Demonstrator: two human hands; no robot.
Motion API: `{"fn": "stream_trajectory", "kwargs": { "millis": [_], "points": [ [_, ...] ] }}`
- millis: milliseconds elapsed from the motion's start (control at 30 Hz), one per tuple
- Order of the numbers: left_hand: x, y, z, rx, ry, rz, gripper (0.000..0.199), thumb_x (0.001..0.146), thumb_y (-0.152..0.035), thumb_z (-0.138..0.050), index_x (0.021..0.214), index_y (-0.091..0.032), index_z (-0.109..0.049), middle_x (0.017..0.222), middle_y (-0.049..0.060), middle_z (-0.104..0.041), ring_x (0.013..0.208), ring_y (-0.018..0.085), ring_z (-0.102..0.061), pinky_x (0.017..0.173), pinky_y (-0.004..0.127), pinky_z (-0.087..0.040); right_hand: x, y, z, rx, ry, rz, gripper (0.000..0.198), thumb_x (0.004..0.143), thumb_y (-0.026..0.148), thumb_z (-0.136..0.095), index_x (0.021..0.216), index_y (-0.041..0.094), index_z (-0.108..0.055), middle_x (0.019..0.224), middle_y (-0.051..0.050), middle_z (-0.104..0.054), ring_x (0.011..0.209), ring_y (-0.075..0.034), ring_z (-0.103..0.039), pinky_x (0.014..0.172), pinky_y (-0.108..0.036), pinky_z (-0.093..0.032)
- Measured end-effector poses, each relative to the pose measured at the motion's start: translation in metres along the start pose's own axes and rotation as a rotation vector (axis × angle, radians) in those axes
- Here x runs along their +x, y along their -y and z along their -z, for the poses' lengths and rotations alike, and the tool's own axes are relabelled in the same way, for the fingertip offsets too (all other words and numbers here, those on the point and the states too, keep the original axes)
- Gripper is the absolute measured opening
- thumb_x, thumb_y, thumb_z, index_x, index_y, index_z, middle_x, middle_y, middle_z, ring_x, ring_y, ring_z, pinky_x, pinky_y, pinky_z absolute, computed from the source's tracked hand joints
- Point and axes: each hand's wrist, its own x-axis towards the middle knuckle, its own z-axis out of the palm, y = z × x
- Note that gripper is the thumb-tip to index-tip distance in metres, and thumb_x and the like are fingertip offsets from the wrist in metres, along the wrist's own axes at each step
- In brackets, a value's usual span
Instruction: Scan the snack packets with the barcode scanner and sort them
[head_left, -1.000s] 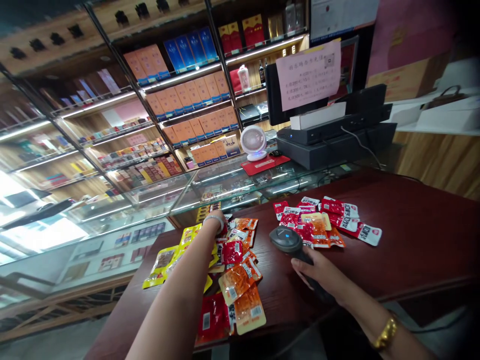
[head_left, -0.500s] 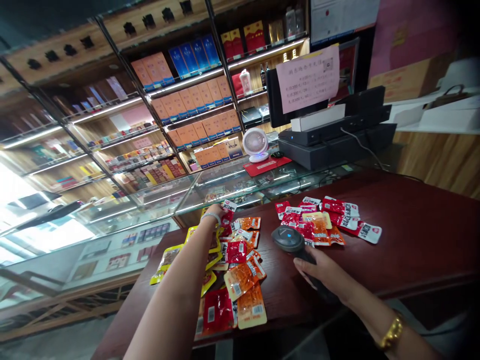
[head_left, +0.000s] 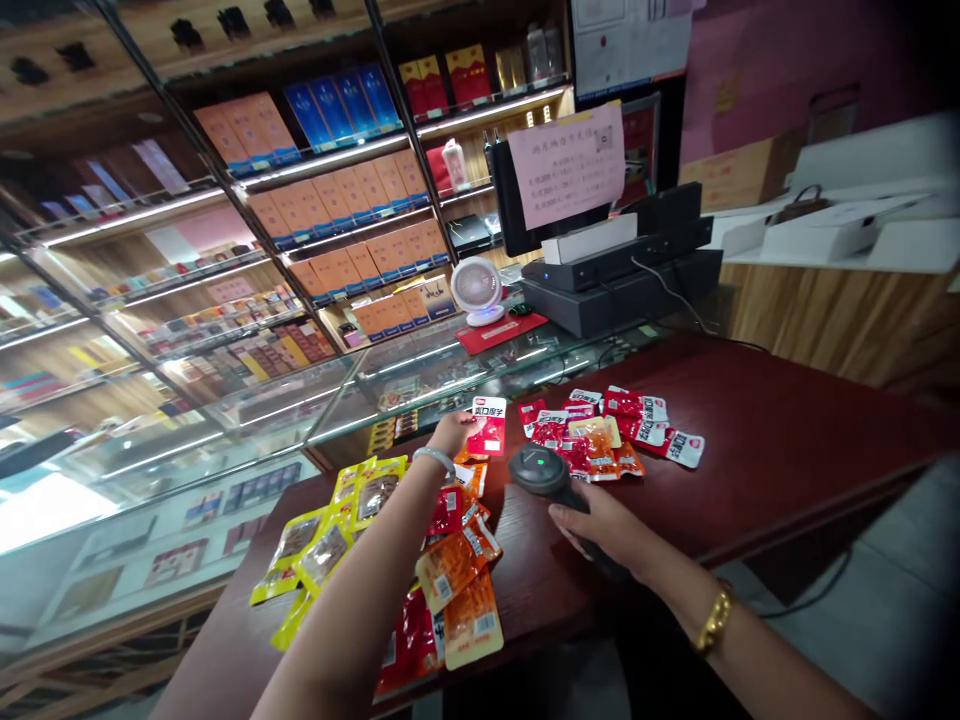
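A red and white snack packet [head_left: 490, 428] is pinched in my left hand [head_left: 454, 436], held up over the dark red table with its printed face showing. My right hand [head_left: 596, 525] grips the handle of a black barcode scanner [head_left: 541, 470], whose head shows a small green light and sits just right of the packet. Under and beside my left forearm lie orange packets [head_left: 474, 615], red packets [head_left: 412, 645] and yellow packets [head_left: 375, 492], partly hidden by the arm. Beyond the scanner is another pile of red and white packets [head_left: 637, 405] with some orange ones.
A glass display counter [head_left: 360, 395] runs along the table's far side. On it stand a small white fan [head_left: 478, 288], a red mat [head_left: 501, 335] and a black cash register [head_left: 622, 290] with a pink handwritten sign [head_left: 568, 165]. Shelves of boxes [head_left: 337, 205] rise behind.
My left hand has lifted the red packet off the left pile and moved it right, toward the scanner. The scanner's light has turned from blue to green. The view has shifted.
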Motion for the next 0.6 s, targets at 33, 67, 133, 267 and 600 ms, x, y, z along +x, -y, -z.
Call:
{"fn": "stream_trajectory", "kwargs": {
  "millis": [33,67,133,267,600],
  "points": [
    [0.002,-0.002,-0.008,-0.011,0.021,-0.007,0.052,0.062,-0.064,-0.077,0.072,-0.014,-0.068,0.057,0.000,-0.061,0.053,0.012,-0.056,0.054,0.023,-0.044,-0.001,0.000,0.001,0.004,-0.012,-0.007,0.047,0.080,0.059,-0.072,0.099,0.019,-0.055,0.054,0.009,-0.049,0.041,-0.007,-0.039,0.039,-0.019,-0.030],
    [0.004,-0.005,-0.018,-0.021,0.037,-0.013,0.055,0.064,-0.067,-0.074,0.075,-0.013,-0.068,0.059,0.001,-0.063,0.053,0.012,-0.057,0.055,0.024,-0.045,-0.002,0.001,0.002,0.003,-0.027,-0.019,0.047,0.079,0.060,-0.072,0.098,0.020,-0.055,0.054,0.009,-0.048,0.041,-0.008,-0.039,0.039,-0.020,-0.030],
    [0.009,-0.011,-0.039,-0.018,0.068,-0.025,0.058,0.070,-0.069,-0.069,0.083,-0.012,-0.071,0.064,0.005,-0.067,0.056,0.014,-0.060,0.058,0.026,-0.048,-0.005,0.001,0.003,0.001,-0.062,-0.046,0.049,0.076,0.060,-0.074,0.097,0.020,-0.055,0.053,0.010,-0.047,0.042,-0.008,-0.039,0.040,-0.020,-0.031],
    [0.021,-0.021,-0.059,0.168,0.111,-0.072,0.051,0.082,-0.055,-0.065,0.109,-0.013,-0.072,0.086,0.010,-0.074,0.079,0.019,-0.068,0.076,0.030,-0.053,-0.008,-0.003,0.005,-0.004,-0.083,-0.081,0.051,0.075,0.060,-0.075,0.100,0.021,-0.054,0.053,0.010,-0.047,0.043,-0.008,-0.039,0.041,-0.020,-0.030],
    [0.016,0.012,0.028,0.915,0.132,0.076,0.051,0.045,-0.034,-0.092,0.091,-0.020,-0.076,0.114,0.020,-0.071,0.120,0.044,-0.057,0.103,0.054,-0.040,-0.008,-0.009,0.007,-0.016,-0.057,-0.076,0.050,0.077,0.061,-0.073,0.099,0.020,-0.053,0.054,0.010,-0.048,0.044,-0.008,-0.039,0.041,-0.019,-0.029]
  ]
}}
